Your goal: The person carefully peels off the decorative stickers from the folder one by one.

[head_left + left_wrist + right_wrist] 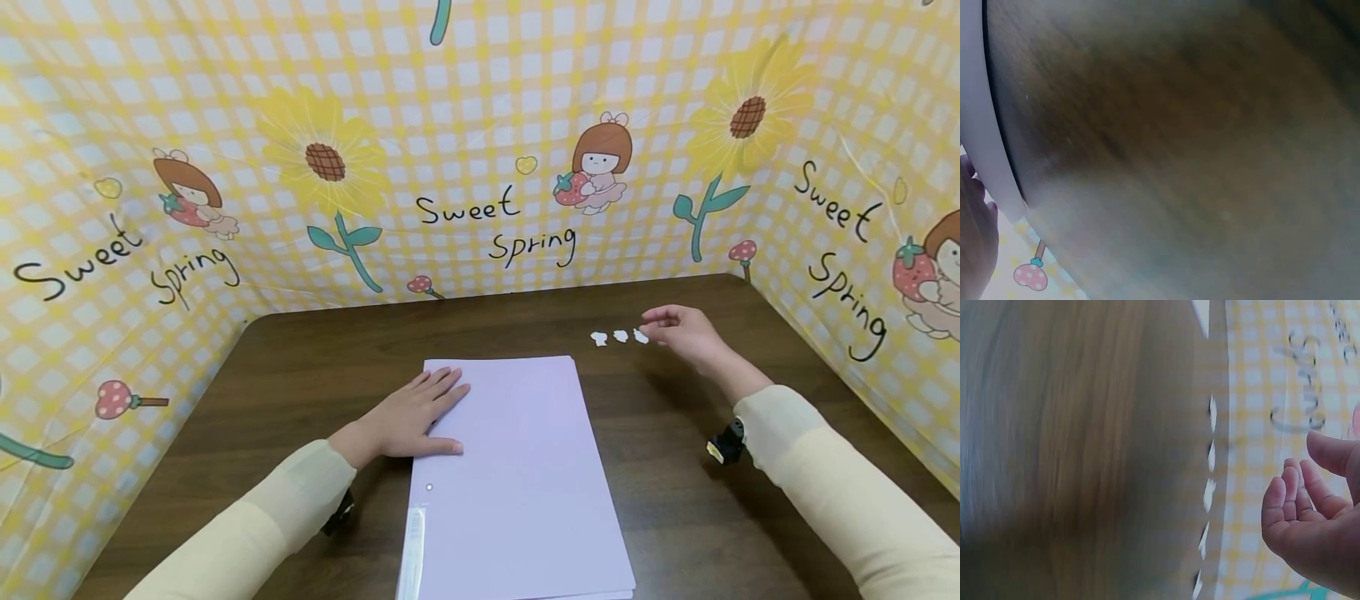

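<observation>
A pale lavender folder [517,475], with a small round hole and a glossy strip along its left side, lies flat on the dark wooden table. My left hand [420,412] rests on its upper left edge, fingers spread and straight. At the far right, small ragged white pieces [620,336] lie in a row on the table. Over the right end of this row is my right hand [682,333], its fingers loosely bent. In the right wrist view the thumb and fingers stand apart with nothing between them, and several white pieces [1209,495] show in line.
A yellow checked cloth [465,167] printed with flowers and lettering hangs behind the table and at both sides. The brown table top [315,358] stretches left of the folder. Each wrist carries a small black camera [726,442].
</observation>
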The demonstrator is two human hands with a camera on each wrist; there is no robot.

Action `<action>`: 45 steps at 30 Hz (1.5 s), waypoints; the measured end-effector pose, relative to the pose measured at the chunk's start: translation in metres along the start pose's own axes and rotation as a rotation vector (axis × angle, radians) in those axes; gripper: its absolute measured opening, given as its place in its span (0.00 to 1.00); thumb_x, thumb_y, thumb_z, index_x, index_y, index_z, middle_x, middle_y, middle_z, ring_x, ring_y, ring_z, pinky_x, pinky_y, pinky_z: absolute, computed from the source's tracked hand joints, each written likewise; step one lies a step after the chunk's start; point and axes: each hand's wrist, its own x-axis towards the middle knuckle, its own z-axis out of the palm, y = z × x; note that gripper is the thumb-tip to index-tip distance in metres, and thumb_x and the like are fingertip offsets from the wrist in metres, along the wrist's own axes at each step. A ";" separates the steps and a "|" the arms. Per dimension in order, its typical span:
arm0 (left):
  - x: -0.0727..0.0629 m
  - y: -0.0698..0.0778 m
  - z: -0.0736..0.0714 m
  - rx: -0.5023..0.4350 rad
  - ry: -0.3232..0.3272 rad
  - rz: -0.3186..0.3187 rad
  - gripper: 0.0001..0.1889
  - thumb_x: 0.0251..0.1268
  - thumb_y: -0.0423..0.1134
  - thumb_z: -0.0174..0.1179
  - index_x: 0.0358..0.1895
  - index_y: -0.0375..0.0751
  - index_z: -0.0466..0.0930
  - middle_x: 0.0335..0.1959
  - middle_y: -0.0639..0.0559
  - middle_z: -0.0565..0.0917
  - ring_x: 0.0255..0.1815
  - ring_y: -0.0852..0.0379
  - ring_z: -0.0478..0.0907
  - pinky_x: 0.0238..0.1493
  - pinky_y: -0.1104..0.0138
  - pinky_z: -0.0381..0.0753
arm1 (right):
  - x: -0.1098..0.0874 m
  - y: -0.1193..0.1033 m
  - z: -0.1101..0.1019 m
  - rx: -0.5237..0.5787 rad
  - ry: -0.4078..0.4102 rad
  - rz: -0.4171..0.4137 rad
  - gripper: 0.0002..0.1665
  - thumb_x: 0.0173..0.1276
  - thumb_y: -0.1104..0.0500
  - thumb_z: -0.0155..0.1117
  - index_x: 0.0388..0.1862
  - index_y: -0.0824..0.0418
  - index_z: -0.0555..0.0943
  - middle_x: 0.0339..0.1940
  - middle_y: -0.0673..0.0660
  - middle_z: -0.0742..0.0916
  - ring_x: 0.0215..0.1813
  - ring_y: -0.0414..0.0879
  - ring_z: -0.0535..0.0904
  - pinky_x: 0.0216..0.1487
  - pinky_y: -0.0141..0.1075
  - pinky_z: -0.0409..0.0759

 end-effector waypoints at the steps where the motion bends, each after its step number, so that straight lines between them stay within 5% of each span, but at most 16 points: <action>1: 0.000 0.000 0.000 0.000 0.000 0.000 0.53 0.59 0.79 0.38 0.78 0.43 0.50 0.78 0.41 0.48 0.78 0.45 0.42 0.73 0.49 0.43 | -0.001 -0.003 0.004 0.000 -0.005 -0.009 0.23 0.73 0.59 0.60 0.60 0.73 0.72 0.53 0.67 0.79 0.53 0.58 0.76 0.55 0.47 0.76; 7: 0.000 -0.001 0.001 -0.001 0.005 0.002 0.53 0.59 0.79 0.38 0.78 0.43 0.50 0.78 0.42 0.48 0.78 0.45 0.42 0.73 0.49 0.43 | -0.006 -0.016 0.030 -0.012 -0.035 -0.066 0.22 0.70 0.60 0.64 0.56 0.73 0.75 0.42 0.61 0.81 0.46 0.54 0.77 0.48 0.44 0.78; 28: -0.007 -0.001 0.001 -0.028 0.047 -0.004 0.49 0.62 0.76 0.40 0.77 0.42 0.54 0.77 0.42 0.52 0.77 0.46 0.45 0.73 0.51 0.45 | -0.036 -0.042 0.103 -0.064 -0.209 -0.236 0.20 0.66 0.62 0.68 0.53 0.70 0.77 0.44 0.60 0.82 0.44 0.51 0.77 0.44 0.38 0.77; 32: -0.014 0.000 0.000 -0.061 0.113 -0.021 0.47 0.63 0.74 0.45 0.75 0.41 0.59 0.76 0.41 0.56 0.76 0.46 0.51 0.72 0.51 0.51 | -0.043 -0.044 0.113 -0.110 -0.232 -0.287 0.22 0.64 0.61 0.70 0.54 0.68 0.77 0.49 0.63 0.83 0.51 0.53 0.78 0.51 0.43 0.77; 37: -0.023 0.002 0.000 -0.062 0.281 -0.063 0.43 0.62 0.69 0.55 0.69 0.38 0.69 0.70 0.38 0.67 0.69 0.44 0.66 0.64 0.51 0.67 | -0.050 -0.045 0.124 -0.168 -0.284 -0.386 0.25 0.64 0.59 0.70 0.57 0.68 0.76 0.55 0.64 0.82 0.58 0.58 0.77 0.56 0.50 0.75; 45: -0.035 0.010 0.001 -0.224 0.406 -0.292 0.38 0.60 0.59 0.65 0.67 0.38 0.71 0.64 0.41 0.73 0.62 0.43 0.73 0.56 0.49 0.75 | -0.063 -0.045 0.139 -0.296 -0.393 -0.484 0.33 0.62 0.53 0.72 0.64 0.63 0.73 0.62 0.57 0.78 0.65 0.55 0.71 0.64 0.49 0.67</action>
